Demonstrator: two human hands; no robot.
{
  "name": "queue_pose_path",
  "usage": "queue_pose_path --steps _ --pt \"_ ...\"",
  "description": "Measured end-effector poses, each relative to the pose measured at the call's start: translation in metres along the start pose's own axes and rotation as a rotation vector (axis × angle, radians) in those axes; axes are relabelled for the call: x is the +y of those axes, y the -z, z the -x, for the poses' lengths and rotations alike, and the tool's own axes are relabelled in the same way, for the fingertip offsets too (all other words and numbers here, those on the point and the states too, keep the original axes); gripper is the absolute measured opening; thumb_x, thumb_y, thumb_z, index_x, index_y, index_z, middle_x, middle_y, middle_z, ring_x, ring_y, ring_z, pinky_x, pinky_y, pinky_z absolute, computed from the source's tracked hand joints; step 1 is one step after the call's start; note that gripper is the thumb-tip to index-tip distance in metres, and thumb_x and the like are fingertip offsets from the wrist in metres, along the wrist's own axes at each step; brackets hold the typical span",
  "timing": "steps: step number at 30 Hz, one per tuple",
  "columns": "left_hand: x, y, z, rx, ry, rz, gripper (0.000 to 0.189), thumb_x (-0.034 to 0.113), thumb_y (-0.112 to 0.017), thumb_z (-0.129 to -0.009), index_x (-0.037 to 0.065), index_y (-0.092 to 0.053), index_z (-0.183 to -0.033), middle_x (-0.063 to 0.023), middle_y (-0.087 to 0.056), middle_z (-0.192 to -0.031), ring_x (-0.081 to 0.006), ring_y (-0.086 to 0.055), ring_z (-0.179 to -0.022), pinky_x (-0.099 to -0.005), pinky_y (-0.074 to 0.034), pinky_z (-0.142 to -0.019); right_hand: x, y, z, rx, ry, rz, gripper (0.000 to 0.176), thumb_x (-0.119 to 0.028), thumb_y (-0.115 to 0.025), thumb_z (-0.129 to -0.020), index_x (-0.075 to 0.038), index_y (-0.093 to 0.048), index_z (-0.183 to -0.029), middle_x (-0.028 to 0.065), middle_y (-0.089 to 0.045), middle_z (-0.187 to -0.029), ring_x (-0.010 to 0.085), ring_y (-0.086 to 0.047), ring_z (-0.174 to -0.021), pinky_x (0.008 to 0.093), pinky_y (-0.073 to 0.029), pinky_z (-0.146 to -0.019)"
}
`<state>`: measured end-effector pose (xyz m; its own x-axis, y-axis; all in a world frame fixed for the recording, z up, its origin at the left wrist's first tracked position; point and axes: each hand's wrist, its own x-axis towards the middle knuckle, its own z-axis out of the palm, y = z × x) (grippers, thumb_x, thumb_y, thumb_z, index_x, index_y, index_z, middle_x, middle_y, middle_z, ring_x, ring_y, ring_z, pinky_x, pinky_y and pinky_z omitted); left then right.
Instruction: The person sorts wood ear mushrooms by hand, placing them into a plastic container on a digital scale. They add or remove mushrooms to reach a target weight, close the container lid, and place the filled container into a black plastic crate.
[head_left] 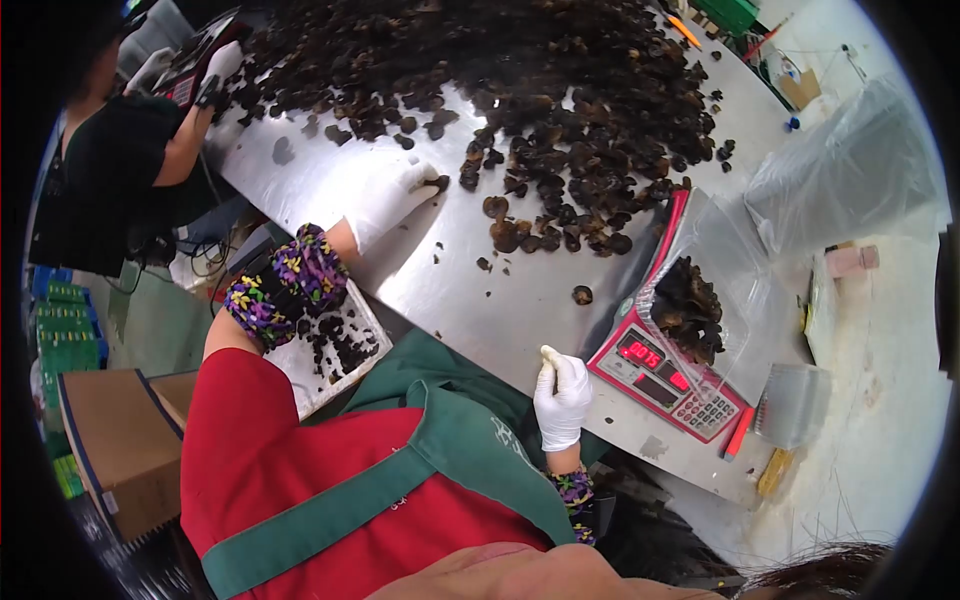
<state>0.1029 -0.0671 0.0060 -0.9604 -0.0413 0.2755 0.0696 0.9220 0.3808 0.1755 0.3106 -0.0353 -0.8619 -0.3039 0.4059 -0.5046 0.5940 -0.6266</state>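
My left hand (395,200), in a white glove, reaches over the steel table and pinches a small dark wood ear mushroom (440,183) at its fingertips. My right hand (563,398), also gloved, is closed near the table's front edge, left of the scale; its palm is hidden, so I cannot make out what it holds, if anything. The red digital scale (650,385) shows lit digits. On it lies a clear plastic bag (735,275) with dark wood ear pieces (688,310) inside. A large heap of wood ears (580,110) spreads beyond my hands.
A white tray (372,340) with dark scraps sits under my left forearm. Another person's gloved hand (225,62) is at the far left, near a second scale. Plastic bags (850,170), a clear container (793,405) and an orange-red tool (738,434) lie at right. Cardboard boxes (120,450) stand left.
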Motion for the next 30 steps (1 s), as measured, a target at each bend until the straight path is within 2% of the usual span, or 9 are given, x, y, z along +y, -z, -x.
queue_pose_path --steps 2,6,8,11,12,15,19,24,30 --pt "0.014 -0.012 -0.029 -0.077 0.112 -0.033 0.036 0.027 -0.073 -0.086 0.012 -0.065 -0.118 -0.0107 -0.065 -0.111 -0.0302 -0.064 -0.100 -0.0405 -0.052 -0.085 -0.002 0.000 -0.001 0.017 -0.008 0.013 0.024 0.000 -0.069 -0.084 -0.010 -0.073 -0.105 0.0085 -0.066 -0.087 0.0272 -0.064 -0.076 0.0387 -0.052 -0.068" --pt "0.041 -0.045 -0.064 0.027 -0.041 0.045 0.075 0.045 -0.074 -0.087 0.021 -0.043 -0.151 -0.0225 -0.043 -0.150 -0.0413 -0.050 -0.132 -0.0457 -0.047 -0.104 -0.003 -0.001 -0.002 0.009 -0.017 0.034 0.023 0.000 -0.069 -0.085 -0.009 -0.073 -0.105 0.0087 -0.065 -0.086 0.0273 -0.063 -0.075 0.0388 -0.051 -0.067" --pt "0.047 -0.075 -0.081 0.036 -0.112 -0.006 0.082 0.051 -0.074 -0.086 0.025 -0.038 -0.155 -0.0287 -0.037 -0.153 -0.0448 -0.038 -0.141 -0.0518 -0.040 -0.111 -0.004 0.000 -0.003 0.004 -0.014 -0.007 0.022 -0.001 -0.069 -0.085 -0.009 -0.073 -0.105 0.0087 -0.065 -0.087 0.0274 -0.063 -0.076 0.0387 -0.051 -0.068" --pt "0.056 -0.094 -0.106 0.079 -0.306 0.051 0.066 0.053 -0.070 -0.087 0.031 -0.051 -0.146 -0.0201 -0.046 -0.148 -0.0442 -0.050 -0.126 -0.0524 -0.047 -0.101 -0.004 0.000 -0.003 -0.013 -0.034 0.009 0.023 -0.001 -0.069 -0.085 -0.009 -0.073 -0.106 0.0089 -0.065 -0.087 0.0281 -0.064 -0.077 0.0386 -0.052 -0.069" --pt "0.057 -0.099 -0.112 0.134 -0.382 0.027 0.048 0.044 -0.070 -0.090 0.028 -0.063 -0.134 -0.0127 -0.056 -0.138 -0.0364 -0.058 -0.115 -0.0453 -0.053 -0.093 -0.004 0.000 -0.003 -0.014 -0.034 0.001 0.023 -0.001 -0.069 -0.085 -0.009 -0.073 -0.106 0.0090 -0.065 -0.088 0.0283 -0.064 -0.078 0.0387 -0.052 -0.069" --pt "0.058 -0.089 -0.113 -0.051 -0.332 0.249 0.028 0.024 -0.070 -0.091 0.016 -0.071 -0.118 -0.0118 -0.061 -0.117 -0.0308 -0.062 -0.107 -0.0395 -0.052 -0.090 -0.005 0.001 -0.003 -0.014 -0.035 0.022 0.024 -0.003 -0.070 -0.085 -0.010 -0.073 -0.107 0.0086 -0.065 -0.088 0.0284 -0.065 -0.080 0.0391 -0.053 -0.070" --pt "0.046 -0.096 -0.108 0.131 -0.440 0.269 0.022 0.022 -0.072 -0.088 0.016 -0.074 -0.109 -0.0066 -0.064 -0.101 -0.0271 -0.065 -0.095 -0.0360 -0.054 -0.081 -0.004 0.004 -0.003 -0.009 -0.007 0.040 0.023 -0.005 -0.069 -0.085 -0.010 -0.072 -0.107 0.0078 -0.066 -0.089 0.0276 -0.065 -0.079 0.0388 -0.053 -0.069" --pt "0.112 -0.048 -0.102 0.252 -0.340 0.516 0.023 0.008 -0.080 -0.082 0.011 -0.076 -0.104 -0.0064 -0.067 -0.095 -0.0226 -0.067 -0.084 -0.0316 -0.054 -0.072 -0.002 0.001 -0.002 0.022 0.017 -0.003 0.020 -0.006 -0.069 -0.085 -0.010 -0.070 -0.105 0.0078 -0.064 -0.088 0.0285 -0.064 -0.078 0.0406 -0.053 -0.067" --pt "0.229 -0.007 -0.113 0.226 -0.741 0.570 0.029 0.006 -0.080 -0.078 0.009 -0.076 -0.106 -0.0083 -0.067 -0.099 -0.0248 -0.066 -0.089 -0.0327 -0.054 -0.077 -0.002 0.003 0.002 0.007 0.006 -0.022 0.022 -0.006 -0.068 -0.085 -0.010 -0.068 -0.107 0.0085 -0.063 -0.090 0.0291 -0.064 -0.082 0.0410 -0.053 -0.070"
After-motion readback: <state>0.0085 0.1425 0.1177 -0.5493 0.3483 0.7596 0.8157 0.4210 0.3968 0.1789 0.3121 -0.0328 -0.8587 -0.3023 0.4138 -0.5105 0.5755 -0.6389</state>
